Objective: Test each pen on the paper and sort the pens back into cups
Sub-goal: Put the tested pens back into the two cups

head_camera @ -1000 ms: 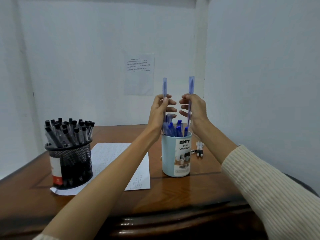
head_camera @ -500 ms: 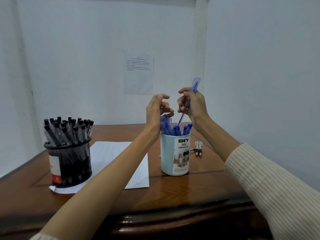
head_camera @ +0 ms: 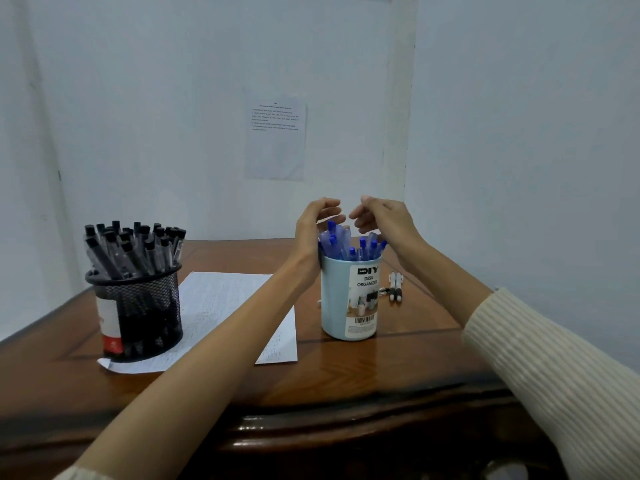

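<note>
A light blue cup (head_camera: 337, 299) labelled "desk organizer" stands right of centre on the wooden desk, filled with several blue pens (head_camera: 349, 245). My left hand (head_camera: 313, 223) and my right hand (head_camera: 381, 214) hover just above the pens, fingers curled and apart, holding nothing. A black mesh cup (head_camera: 138, 306) with several black pens (head_camera: 133, 249) stands at the left, resting on a corner of the white paper (head_camera: 221, 303) that lies between the two cups.
Two white pens (head_camera: 395, 285) lie on the desk just right of the blue cup. A printed sheet (head_camera: 275, 138) is stuck on the back wall. The desk's dark rounded front edge (head_camera: 311, 427) runs close to me, with walls behind and to the right.
Both hands held a blue pen upright above the blue cup. The left pen went in first, then the right one, and both hands now hold nothing.
</note>
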Available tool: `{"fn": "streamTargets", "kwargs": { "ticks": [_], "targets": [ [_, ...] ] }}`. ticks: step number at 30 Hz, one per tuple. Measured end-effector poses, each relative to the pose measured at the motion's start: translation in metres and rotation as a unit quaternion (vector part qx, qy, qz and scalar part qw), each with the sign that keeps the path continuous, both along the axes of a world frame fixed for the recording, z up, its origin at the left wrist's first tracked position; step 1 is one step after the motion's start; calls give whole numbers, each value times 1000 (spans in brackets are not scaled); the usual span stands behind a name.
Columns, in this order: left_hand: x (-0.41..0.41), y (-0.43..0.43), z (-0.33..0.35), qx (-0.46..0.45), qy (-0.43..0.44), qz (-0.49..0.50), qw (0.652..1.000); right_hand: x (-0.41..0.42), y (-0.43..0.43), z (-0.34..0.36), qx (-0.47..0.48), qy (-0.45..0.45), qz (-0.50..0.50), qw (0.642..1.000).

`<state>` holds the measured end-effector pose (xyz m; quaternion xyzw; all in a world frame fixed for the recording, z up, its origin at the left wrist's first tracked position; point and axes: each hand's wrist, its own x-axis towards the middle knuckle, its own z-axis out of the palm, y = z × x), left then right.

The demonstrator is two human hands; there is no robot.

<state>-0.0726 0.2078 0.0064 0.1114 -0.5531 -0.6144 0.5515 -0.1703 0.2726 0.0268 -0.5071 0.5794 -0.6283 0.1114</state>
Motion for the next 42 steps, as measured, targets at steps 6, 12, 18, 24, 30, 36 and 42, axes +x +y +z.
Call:
{"fn": "streamTargets", "kwargs": {
  "ticks": [6, 12, 18, 24, 30, 36, 42],
  "targets": [
    [7, 4, 8, 48, 46, -38, 997, 8, -13, -12, -98, -161, -114, 975],
    [4, -5, 0, 66, -65, 16, 996, 3, -18, -20, -50, -300, -75, 950],
    [9, -3, -3, 146, -79, -80, 983, 2, -23, -22, -88, -366, -64, 924],
    [4, -9, -8, 65, -21, -18, 998, -17, -26, -36, -39, -224, -146, 963],
    [11, -19, -8, 197, -34, -88, 976, -64, -28, -82, 153, 19, -195, 969],
    [4, -31, -13, 186, -4, -90, 978, -84, -38, -86, 183, 70, -201, 960],
    [19, -40, 8, 25, 49, 82, 995, -65, -16, -66, 90, -53, -22, 994]
  ]
}}
